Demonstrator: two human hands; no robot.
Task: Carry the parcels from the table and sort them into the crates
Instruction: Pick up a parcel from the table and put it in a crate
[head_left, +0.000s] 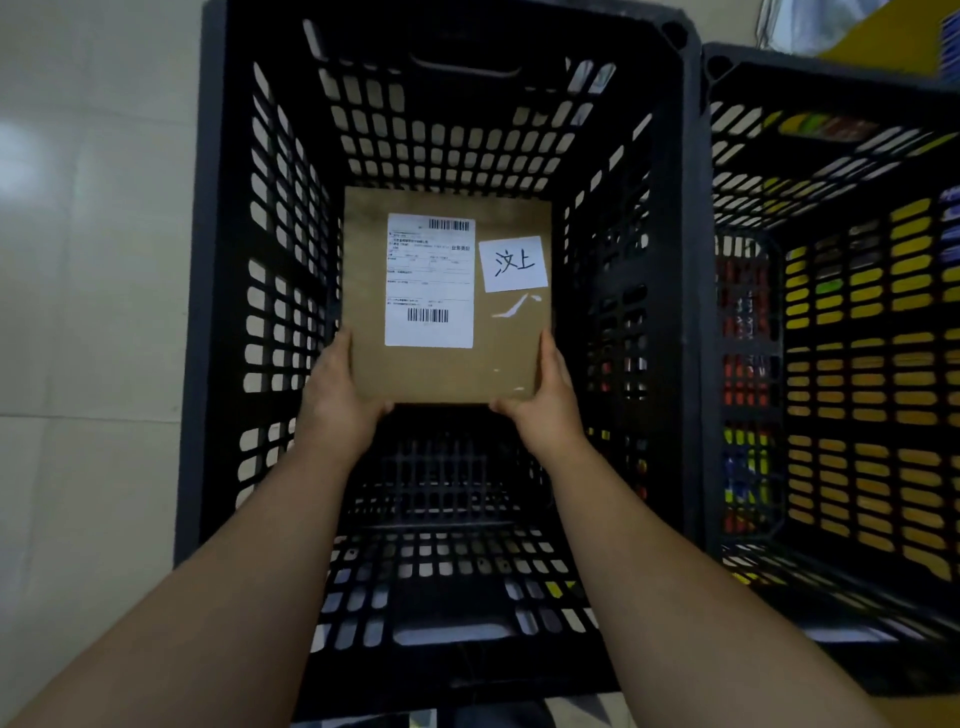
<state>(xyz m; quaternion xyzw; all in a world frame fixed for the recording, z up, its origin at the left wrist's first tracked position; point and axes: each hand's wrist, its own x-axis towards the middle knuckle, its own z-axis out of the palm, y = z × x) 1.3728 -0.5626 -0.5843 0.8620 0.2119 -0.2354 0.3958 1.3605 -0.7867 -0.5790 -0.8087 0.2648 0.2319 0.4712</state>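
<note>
Two hands: left hand (340, 395) and right hand (545, 397) both grip the near corners of one cardboard parcel (449, 364), thumbs on its top face, remaining fingers hidden beneath.
Hand opening: narrow on each side, just enough to clamp the board edge; neither hand is free.
Parcel position: held flat, label side up, inside the mouth of the left black crate (670, 332), toward its far half. I cannot tell whether it already rests on the crate floor or hangs just above it.
Parcel markings: printed shipping label (430, 280) on the left of the face; handwritten white note (513, 263) just beside it on the right; a strip of clear tape glints below the note.
Step in hand (judgement): placing this parcel in the crate that matches its note.
How to do it well: keep the parcel level, lower it until the underside bears fully, then slide both thumbs off together so it does not tip. Keep knuckles off the slotted walls.
Neighbouring crate: second black crate (831, 93) stands touching the first on the right; yellow and mixed colours show through its slots.
Floor: pale tiled floor (93, 260) to the left.
</note>
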